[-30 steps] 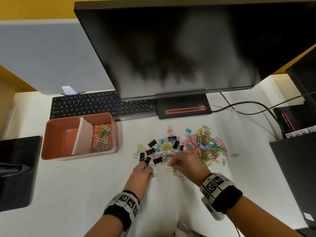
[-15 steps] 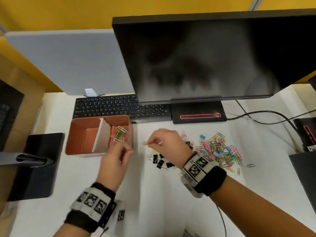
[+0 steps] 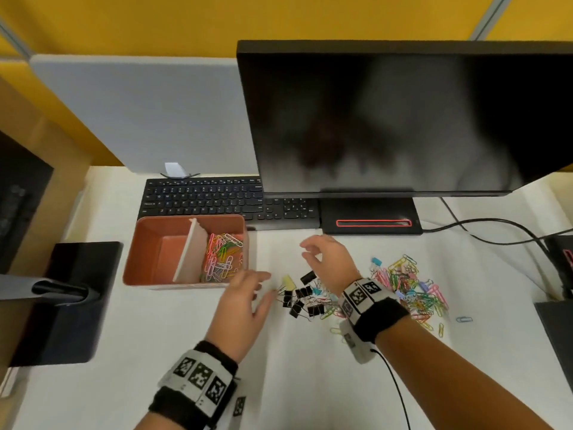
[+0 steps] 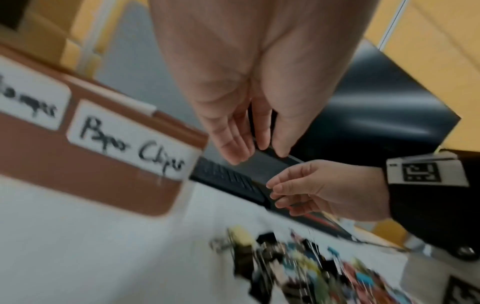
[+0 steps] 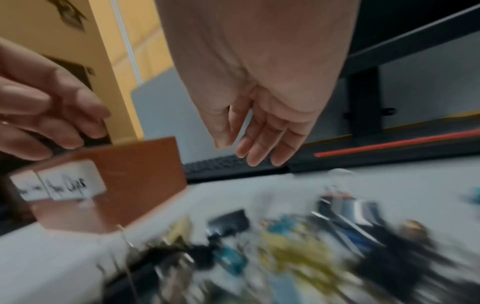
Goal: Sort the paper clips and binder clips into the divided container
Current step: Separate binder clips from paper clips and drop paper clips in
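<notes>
A terracotta container stands left of centre, split by a white divider. Its right compartment holds coloured paper clips; the left one looks bare. A label reading "Paper Clips" is on its front wall. My left hand hovers open just right of the container, fingers spread, holding nothing. My right hand hangs above the black binder clips, fingers loosely curled and empty. A mixed pile of coloured paper clips lies beyond my right wrist.
A black keyboard and a monitor base lie behind the container and pile. A dark stand base sits at the left. Cables run to the right. One blue clip lies apart.
My right hand, which pinched a yellow clip beside the container, is now empty and back over the binder clips. My left hand has moved from the container towards the pile and spread its fingers.
</notes>
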### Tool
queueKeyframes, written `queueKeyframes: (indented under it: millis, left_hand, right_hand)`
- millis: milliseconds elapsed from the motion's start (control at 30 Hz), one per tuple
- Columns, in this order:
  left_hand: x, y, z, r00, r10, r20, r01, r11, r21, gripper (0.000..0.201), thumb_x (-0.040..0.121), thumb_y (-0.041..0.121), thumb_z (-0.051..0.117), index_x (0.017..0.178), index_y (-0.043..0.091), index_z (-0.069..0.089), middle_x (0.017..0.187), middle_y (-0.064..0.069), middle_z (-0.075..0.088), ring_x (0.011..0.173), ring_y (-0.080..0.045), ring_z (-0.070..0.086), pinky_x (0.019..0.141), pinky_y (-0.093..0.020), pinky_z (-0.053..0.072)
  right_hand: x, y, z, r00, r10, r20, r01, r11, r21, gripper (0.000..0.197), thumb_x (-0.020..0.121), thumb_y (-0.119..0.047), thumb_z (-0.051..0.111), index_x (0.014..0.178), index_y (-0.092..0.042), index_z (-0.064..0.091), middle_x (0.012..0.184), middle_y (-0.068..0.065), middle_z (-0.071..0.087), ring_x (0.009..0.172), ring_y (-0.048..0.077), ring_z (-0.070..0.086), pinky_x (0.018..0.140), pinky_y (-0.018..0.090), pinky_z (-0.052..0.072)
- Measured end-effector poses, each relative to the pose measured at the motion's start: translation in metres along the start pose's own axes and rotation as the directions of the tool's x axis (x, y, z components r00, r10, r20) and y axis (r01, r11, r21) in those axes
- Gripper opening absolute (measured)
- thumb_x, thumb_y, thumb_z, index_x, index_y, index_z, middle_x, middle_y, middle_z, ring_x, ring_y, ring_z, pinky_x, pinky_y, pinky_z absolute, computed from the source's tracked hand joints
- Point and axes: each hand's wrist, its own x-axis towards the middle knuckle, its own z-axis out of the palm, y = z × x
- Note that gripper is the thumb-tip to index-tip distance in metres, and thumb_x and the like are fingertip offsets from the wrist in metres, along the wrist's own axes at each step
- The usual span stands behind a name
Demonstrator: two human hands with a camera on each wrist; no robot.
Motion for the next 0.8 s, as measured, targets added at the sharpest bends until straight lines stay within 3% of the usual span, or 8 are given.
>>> queueKeyframes:
  millis: [100,200,400,467,533,567,700,800]
  left_hand:
    - [0.008,-0.009,0.044,0.99,-0.02,0.142,0.017,1.0,0.026,0.032,0.087,0.023,0.059,0.119,0.02,0.056,0.113,0.005,0.053,0.102,-0.007,0.05,0.094,-0.018,0.04]
    - [0.015,-0.025,0.071,0.96,-0.104,0.258,0.064,0.985,0.158,0.034,0.087,0.03,0.057,0.12,0.021,0.055,0.119,0.004,0.05,0.109,-0.017,0.048,0.098,-0.031,0.043]
    - [-0.001,-0.043,0.078,0.938,-0.093,0.334,0.06,0.992,0.109,0.011,0.084,0.029,0.063,0.082,0.022,0.07,0.127,0.002,0.047,0.119,-0.016,0.044,0.103,-0.033,0.039]
    - [-0.006,-0.045,0.076,0.946,-0.081,0.313,0.063,0.996,0.067,0.011,0.085,0.025,0.062,0.079,0.021,0.07,0.126,0.003,0.047,0.115,-0.016,0.046,0.102,-0.035,0.04]
    - [-0.004,-0.043,0.074,0.97,-0.079,0.231,0.064,0.995,0.07,0.01,0.085,0.018,0.059,0.091,0.021,0.066,0.125,0.003,0.046,0.111,-0.017,0.048,0.101,-0.033,0.04]
    - [-0.001,-0.041,0.073,0.98,-0.079,0.183,0.065,0.994,0.082,0.017,0.085,0.015,0.058,0.1,0.021,0.062,0.124,0.003,0.045,0.112,-0.017,0.047,0.102,-0.031,0.039]
    - [0.015,-0.033,0.078,0.974,-0.159,0.164,0.141,0.983,0.12,0.055,0.085,0.013,0.058,0.134,0.027,0.036,0.131,0.002,0.037,0.12,-0.016,0.039,0.104,-0.029,0.035]
    - [0.026,-0.028,0.085,0.966,-0.162,0.202,0.12,0.972,0.202,0.053,0.085,0.011,0.056,0.134,0.025,0.041,0.131,0.0,0.039,0.115,-0.017,0.039,0.1,-0.029,0.038]
  right_hand:
    - [-0.003,0.036,-0.003,0.996,0.069,0.058,-0.06,0.988,-0.145,0.019,0.089,-0.023,0.054,0.107,-0.021,0.063,0.112,0.0,0.06,0.098,0.015,0.058,0.093,0.034,0.048]
    - [-0.015,0.052,-0.005,0.988,0.077,0.135,-0.038,0.962,-0.272,0.018,0.09,-0.027,0.055,0.103,-0.021,0.065,0.111,0.0,0.061,0.101,0.016,0.058,0.093,0.032,0.048]
    - [-0.054,0.067,-0.008,0.989,-0.011,0.148,0.048,0.967,-0.251,0.016,0.089,-0.028,0.057,0.094,-0.02,0.069,0.106,-0.004,0.059,0.095,0.011,0.054,0.091,0.029,0.048]
    - [-0.054,0.071,-0.01,0.989,-0.029,0.144,0.06,0.976,-0.21,0.017,0.088,-0.031,0.058,0.091,-0.019,0.07,0.104,-0.005,0.059,0.086,0.005,0.052,0.087,0.027,0.049]
    - [-0.048,0.072,-0.012,0.995,-0.024,0.098,0.041,0.983,-0.176,0.017,0.088,-0.029,0.058,0.097,-0.02,0.07,0.109,-0.004,0.06,0.078,-0.001,0.05,0.083,0.02,0.047]
    - [-0.043,0.072,-0.013,0.997,-0.004,0.073,0.016,0.986,-0.166,0.018,0.089,-0.028,0.058,0.102,-0.021,0.068,0.114,-0.003,0.06,0.082,0.0,0.052,0.084,0.019,0.046]
    - [-0.024,0.065,-0.007,0.99,0.098,0.102,-0.079,0.981,-0.176,0.03,0.088,-0.024,0.059,0.117,-0.02,0.059,0.131,-0.002,0.049,0.118,0.014,0.05,0.102,0.024,0.036]
    - [-0.013,0.058,0.002,0.978,0.155,0.142,-0.127,0.974,-0.189,0.025,0.088,-0.016,0.059,0.113,-0.016,0.06,0.124,0.003,0.05,0.107,0.017,0.055,0.093,0.025,0.043]
